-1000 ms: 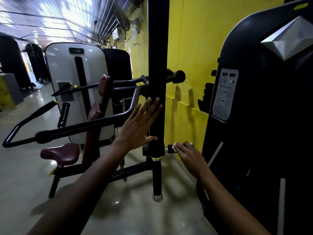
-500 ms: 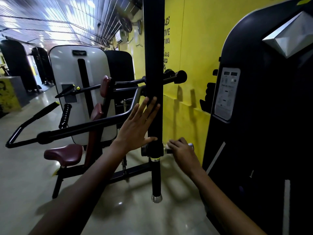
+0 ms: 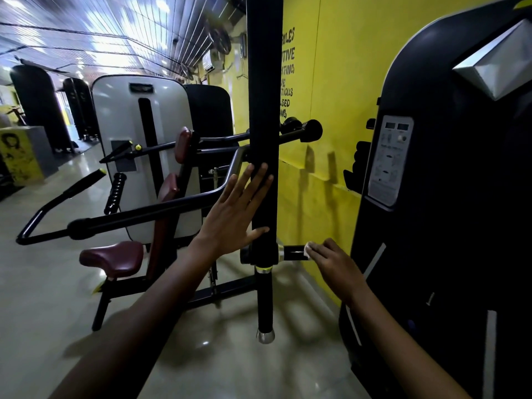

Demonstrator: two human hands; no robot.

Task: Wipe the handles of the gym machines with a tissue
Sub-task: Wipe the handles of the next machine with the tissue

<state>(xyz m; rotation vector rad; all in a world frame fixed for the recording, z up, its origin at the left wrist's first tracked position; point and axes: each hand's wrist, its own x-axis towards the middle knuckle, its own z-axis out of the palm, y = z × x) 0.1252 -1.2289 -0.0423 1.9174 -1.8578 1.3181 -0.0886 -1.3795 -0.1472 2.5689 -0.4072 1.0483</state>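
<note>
A thick black padded vertical bar (image 3: 263, 116) hangs in front of me. My left hand (image 3: 234, 214) lies flat against it with straight fingers. A short black horizontal handle (image 3: 293, 252) sticks out to the right from the bar's lower joint. My right hand (image 3: 331, 259) curls round the outer end of that handle and holds a small white tissue (image 3: 307, 251) against it. Only a corner of the tissue shows past my fingers.
A large black weight-stack machine (image 3: 449, 197) stands close on the right. The yellow wall (image 3: 339, 82) runs behind. A seated press machine with maroon seat (image 3: 113, 259) and long black arms (image 3: 129, 217) fills the left. Glossy floor lies below.
My right hand slid outward along the short handle, baring its black inner part and a corner of the tissue. My left hand stayed flat on the bar.
</note>
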